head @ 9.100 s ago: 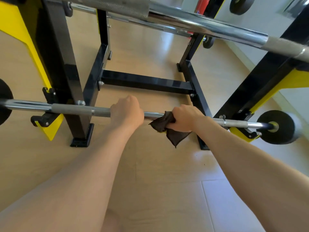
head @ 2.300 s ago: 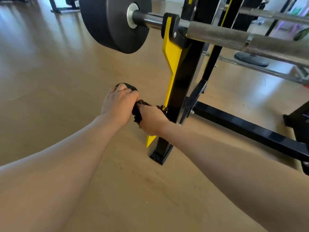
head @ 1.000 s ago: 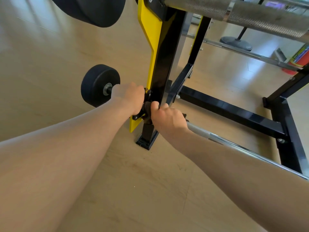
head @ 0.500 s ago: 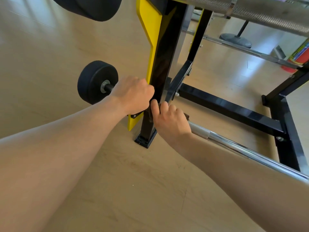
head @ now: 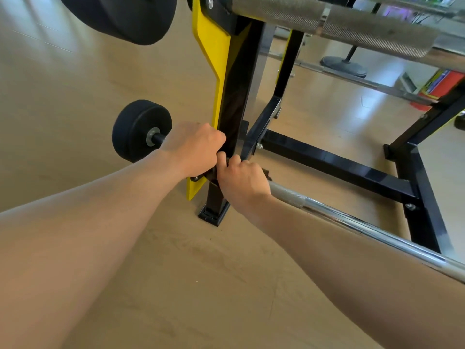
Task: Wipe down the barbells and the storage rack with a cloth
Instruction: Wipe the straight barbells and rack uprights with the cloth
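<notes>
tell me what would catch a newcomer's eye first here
The left hand and right hand meet low on the rack's black upright, beside its yellow plate, the left gripping the lower barbell next to a small black weight. A knurled upper barbell with a big black plate crosses the top.

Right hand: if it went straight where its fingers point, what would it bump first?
Probably the rack's black upright post, right in front of the right hand and nearly touching it, beside the left hand. Depth is hard to judge.
</notes>
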